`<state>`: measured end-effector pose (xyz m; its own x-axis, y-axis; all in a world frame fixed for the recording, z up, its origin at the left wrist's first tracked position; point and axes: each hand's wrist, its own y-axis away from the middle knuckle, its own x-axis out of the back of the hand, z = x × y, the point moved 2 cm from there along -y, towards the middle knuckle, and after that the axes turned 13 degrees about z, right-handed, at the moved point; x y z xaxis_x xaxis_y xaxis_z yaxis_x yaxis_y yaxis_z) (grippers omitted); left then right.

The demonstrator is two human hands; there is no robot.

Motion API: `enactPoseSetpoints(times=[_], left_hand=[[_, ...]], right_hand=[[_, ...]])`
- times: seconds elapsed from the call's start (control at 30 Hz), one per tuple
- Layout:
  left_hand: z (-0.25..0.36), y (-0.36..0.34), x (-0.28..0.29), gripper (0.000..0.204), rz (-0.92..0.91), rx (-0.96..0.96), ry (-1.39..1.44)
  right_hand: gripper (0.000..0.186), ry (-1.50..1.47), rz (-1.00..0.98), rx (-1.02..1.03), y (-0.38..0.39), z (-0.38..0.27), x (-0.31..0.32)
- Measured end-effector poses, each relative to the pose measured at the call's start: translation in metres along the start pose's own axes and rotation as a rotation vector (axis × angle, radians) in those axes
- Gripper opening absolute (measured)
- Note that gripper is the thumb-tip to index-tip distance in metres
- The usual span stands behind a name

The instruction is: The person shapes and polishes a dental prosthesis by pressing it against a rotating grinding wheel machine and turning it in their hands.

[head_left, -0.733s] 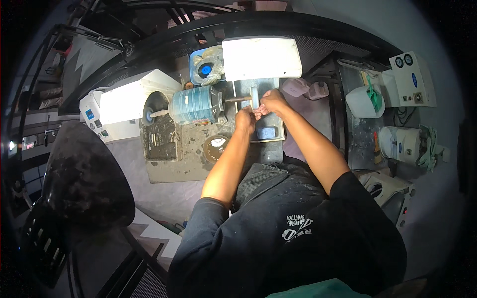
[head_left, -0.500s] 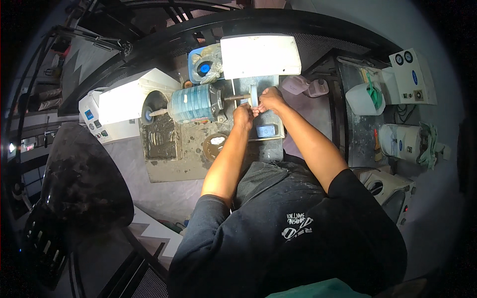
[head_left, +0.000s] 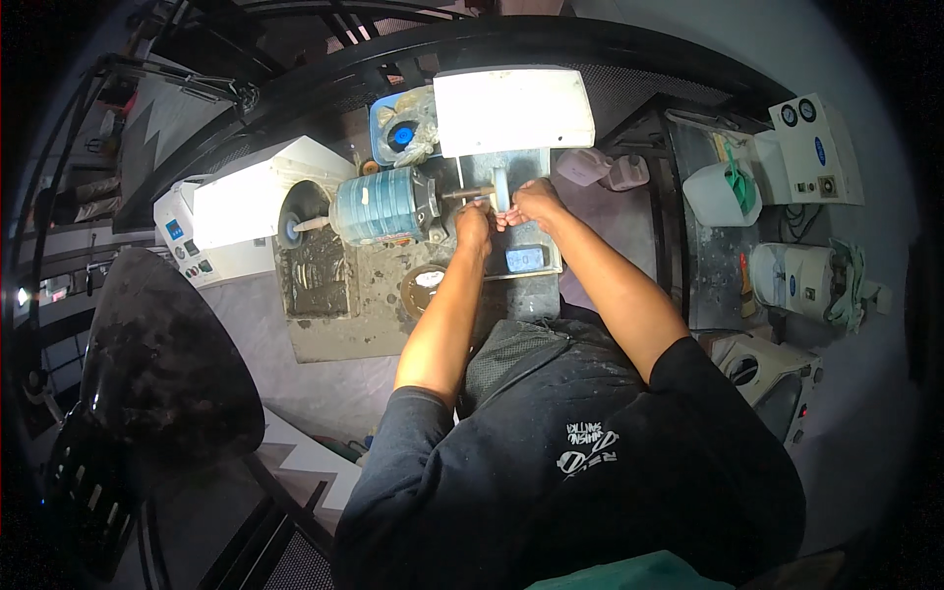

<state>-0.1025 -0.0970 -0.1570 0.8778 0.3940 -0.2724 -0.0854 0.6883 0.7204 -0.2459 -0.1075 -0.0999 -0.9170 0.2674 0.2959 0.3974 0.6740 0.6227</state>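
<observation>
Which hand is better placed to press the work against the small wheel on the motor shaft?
Probably the right hand: it sits right at the small pale wheel, fingers beside its rim. The left hand is lower, under the shaft, between the wheel and the blue motor. What the grip holds is too small to tell.

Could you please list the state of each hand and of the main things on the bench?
left hand: closed, raised at the wheel, contents hidden
right hand: closed beside the polishing wheel
polishing wheel: mounted on the shaft, spin unclear
motor: lying on its side
lamp: lit
small screen: glowing
</observation>
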Motion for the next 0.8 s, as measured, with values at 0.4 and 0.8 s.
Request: enactPoseSetpoints(times=[0.4,0.8], left_hand=[[0.005,0.008,0.002,0.012,-0.016,-0.129,-0.088],[0.006,0.028,-0.008,0.013,0.057,-0.089,0.095]], right_hand=[[0.010,-0.007,0.007,0.058,0.007,0.003,0.000],[0.007,-0.012,-0.057,0.040,-0.004,0.001,0.003]])
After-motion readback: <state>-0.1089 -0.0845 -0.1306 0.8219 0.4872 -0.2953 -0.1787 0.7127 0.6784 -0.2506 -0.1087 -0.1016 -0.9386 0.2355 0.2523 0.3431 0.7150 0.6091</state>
